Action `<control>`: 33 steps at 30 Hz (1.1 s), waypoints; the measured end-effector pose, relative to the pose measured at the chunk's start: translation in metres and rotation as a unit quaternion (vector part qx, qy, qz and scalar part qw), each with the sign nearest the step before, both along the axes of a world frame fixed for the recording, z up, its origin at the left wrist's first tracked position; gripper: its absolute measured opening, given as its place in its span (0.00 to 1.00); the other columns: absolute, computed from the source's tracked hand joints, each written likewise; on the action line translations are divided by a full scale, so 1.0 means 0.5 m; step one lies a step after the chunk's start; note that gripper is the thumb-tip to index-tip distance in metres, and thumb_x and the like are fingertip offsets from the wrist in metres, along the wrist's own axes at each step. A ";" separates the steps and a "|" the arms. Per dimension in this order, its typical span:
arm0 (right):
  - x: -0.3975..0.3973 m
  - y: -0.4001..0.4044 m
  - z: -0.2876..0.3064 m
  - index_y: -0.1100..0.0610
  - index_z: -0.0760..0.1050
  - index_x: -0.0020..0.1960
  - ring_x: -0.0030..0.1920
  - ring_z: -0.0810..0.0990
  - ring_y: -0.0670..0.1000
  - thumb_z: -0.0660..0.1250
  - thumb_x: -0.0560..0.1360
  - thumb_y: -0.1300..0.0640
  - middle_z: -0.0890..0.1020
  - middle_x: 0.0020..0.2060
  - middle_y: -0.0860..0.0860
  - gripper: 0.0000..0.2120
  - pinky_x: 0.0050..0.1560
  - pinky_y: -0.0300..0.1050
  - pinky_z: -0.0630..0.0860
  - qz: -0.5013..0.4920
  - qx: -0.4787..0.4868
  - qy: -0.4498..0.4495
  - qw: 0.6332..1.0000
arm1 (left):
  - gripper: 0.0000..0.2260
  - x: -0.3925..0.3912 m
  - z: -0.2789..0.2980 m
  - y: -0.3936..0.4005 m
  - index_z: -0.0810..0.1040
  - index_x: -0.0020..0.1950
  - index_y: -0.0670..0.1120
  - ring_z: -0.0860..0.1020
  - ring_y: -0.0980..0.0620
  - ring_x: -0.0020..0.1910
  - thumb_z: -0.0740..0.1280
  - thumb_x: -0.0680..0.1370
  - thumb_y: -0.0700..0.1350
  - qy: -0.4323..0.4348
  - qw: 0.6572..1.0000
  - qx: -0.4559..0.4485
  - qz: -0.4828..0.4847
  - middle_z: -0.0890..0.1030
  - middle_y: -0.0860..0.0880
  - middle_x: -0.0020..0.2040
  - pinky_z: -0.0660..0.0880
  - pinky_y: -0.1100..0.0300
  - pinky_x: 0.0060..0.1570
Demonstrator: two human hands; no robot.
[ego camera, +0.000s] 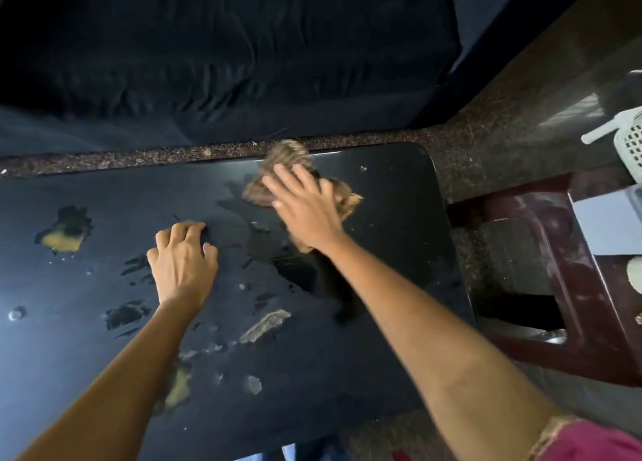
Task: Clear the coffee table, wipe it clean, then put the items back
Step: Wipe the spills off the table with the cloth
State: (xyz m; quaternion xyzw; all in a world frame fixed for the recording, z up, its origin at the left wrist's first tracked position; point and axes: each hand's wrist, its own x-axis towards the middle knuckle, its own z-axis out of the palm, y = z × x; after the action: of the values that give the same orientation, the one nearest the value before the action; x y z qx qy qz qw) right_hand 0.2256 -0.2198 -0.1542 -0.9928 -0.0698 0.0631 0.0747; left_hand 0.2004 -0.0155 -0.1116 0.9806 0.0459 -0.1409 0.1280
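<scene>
The cloth (278,179), a brownish rag blurred in the frame, lies on the far right part of the dark worktop (399,217), close to its back edge, and the right hand (305,210) presses down on it with the palm flat and the fingers spread, pinning it rather than gripping it. The left hand (182,255) rests on the bare worktop nearer the middle, fingers curled and tips braced against the surface, holding nothing. Around both hands the surface is wet in patches, with puddles and streaks of water, and several worn spots where the dark finish has chipped away to a yellowish layer (64,240). No loose items stand on the top, so clearing looks done and the wiping step is in hand, only partly finished by the look of the water left on the near and left areas. The next move probably calls for drawing the cloth back across those wet patches with steady pressure. Beyond the worktop sits a dark sofa (225,60); to the right a maroon stool (556,238) carries things only partly in view, among them a white basket (630,144), likely awaiting return.
</scene>
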 end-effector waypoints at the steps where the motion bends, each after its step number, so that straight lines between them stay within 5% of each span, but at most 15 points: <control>1: -0.003 -0.052 0.000 0.45 0.62 0.72 0.72 0.61 0.53 0.51 0.79 0.47 0.63 0.73 0.46 0.22 0.59 0.56 0.64 -0.045 -0.014 -0.007 0.999 | 0.17 0.002 0.002 0.009 0.72 0.67 0.41 0.65 0.39 0.65 0.61 0.78 0.43 0.009 1.000 0.005 0.001 0.71 0.43 0.67 0.63 0.45 0.61; 5: -0.014 -0.199 -0.001 0.43 0.55 0.75 0.75 0.52 0.54 0.49 0.81 0.46 0.55 0.76 0.45 0.22 0.68 0.62 0.53 -0.313 0.007 0.033 0.949 | 0.21 0.019 0.002 0.016 0.69 0.70 0.44 0.67 0.39 0.63 0.62 0.78 0.50 0.033 0.999 0.030 -0.011 0.70 0.43 0.67 0.65 0.46 0.60; 8: 0.019 -0.128 -0.003 0.44 0.55 0.75 0.76 0.51 0.54 0.48 0.81 0.47 0.54 0.76 0.46 0.22 0.69 0.62 0.50 -0.415 0.021 0.027 0.909 | 0.21 0.031 0.000 0.011 0.70 0.69 0.43 0.68 0.39 0.62 0.63 0.78 0.50 0.034 0.999 0.022 0.006 0.70 0.42 0.65 0.66 0.47 0.61; 10: 0.031 -0.040 -0.003 0.44 0.57 0.74 0.75 0.53 0.55 0.51 0.80 0.47 0.56 0.76 0.46 0.22 0.68 0.62 0.52 -0.389 0.020 0.010 0.921 | 0.21 0.032 0.001 0.003 0.71 0.68 0.42 0.68 0.39 0.61 0.62 0.78 0.51 0.033 0.999 0.021 0.012 0.71 0.42 0.64 0.67 0.48 0.61; 14: 0.005 0.099 -0.007 0.45 0.58 0.74 0.75 0.54 0.55 0.51 0.81 0.47 0.59 0.75 0.47 0.22 0.67 0.62 0.55 -0.147 0.032 0.022 0.988 | 0.20 0.029 0.000 0.002 0.70 0.68 0.42 0.69 0.38 0.62 0.60 0.79 0.49 0.037 0.998 0.046 0.005 0.71 0.41 0.65 0.66 0.47 0.60; 18: -0.028 -0.013 -0.004 0.43 0.56 0.74 0.75 0.54 0.51 0.48 0.81 0.45 0.57 0.75 0.44 0.22 0.67 0.61 0.58 0.033 0.004 0.032 0.999 | 0.21 0.021 0.002 0.006 0.68 0.70 0.43 0.68 0.38 0.64 0.59 0.79 0.50 0.048 0.997 0.060 -0.009 0.69 0.41 0.67 0.64 0.47 0.62; 21: -0.106 -0.168 -0.002 0.43 0.58 0.73 0.74 0.57 0.52 0.46 0.79 0.45 0.59 0.75 0.45 0.23 0.64 0.60 0.61 -0.162 -0.026 0.015 0.986 | 0.18 0.007 0.010 0.003 0.72 0.67 0.42 0.68 0.38 0.64 0.59 0.79 0.48 0.022 0.999 0.029 -0.004 0.71 0.41 0.66 0.62 0.46 0.63; 25: -0.132 -0.227 0.004 0.44 0.54 0.75 0.76 0.49 0.54 0.48 0.82 0.47 0.53 0.77 0.47 0.22 0.70 0.63 0.49 -0.437 0.031 0.045 0.898 | 0.13 -0.023 0.013 -0.006 0.78 0.59 0.41 0.71 0.38 0.59 0.60 0.79 0.43 -0.029 0.999 -0.021 0.004 0.77 0.40 0.60 0.63 0.47 0.59; 29: -0.151 -0.065 0.000 0.45 0.59 0.73 0.73 0.59 0.56 0.53 0.79 0.46 0.60 0.74 0.47 0.23 0.67 0.63 0.56 -0.381 -0.004 0.010 0.925 | 0.12 -0.061 0.012 -0.007 0.78 0.58 0.42 0.71 0.39 0.59 0.60 0.78 0.42 -0.019 0.999 -0.023 -0.029 0.77 0.40 0.59 0.63 0.47 0.59; 33: -0.262 0.066 0.005 0.45 0.65 0.71 0.70 0.67 0.55 0.50 0.78 0.46 0.67 0.71 0.46 0.22 0.62 0.61 0.67 -0.151 0.025 0.029 0.988 | 0.13 -0.095 0.028 0.002 0.78 0.59 0.42 0.70 0.40 0.61 0.60 0.78 0.42 -0.011 0.998 -0.026 -0.052 0.76 0.41 0.60 0.62 0.47 0.61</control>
State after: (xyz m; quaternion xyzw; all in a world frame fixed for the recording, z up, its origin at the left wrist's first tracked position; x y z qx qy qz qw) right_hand 0.0947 -0.1867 -0.1515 -0.9876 0.0811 0.0778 0.1098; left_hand 0.1528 -0.0144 -0.0978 0.9795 -0.0103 -0.1378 0.1464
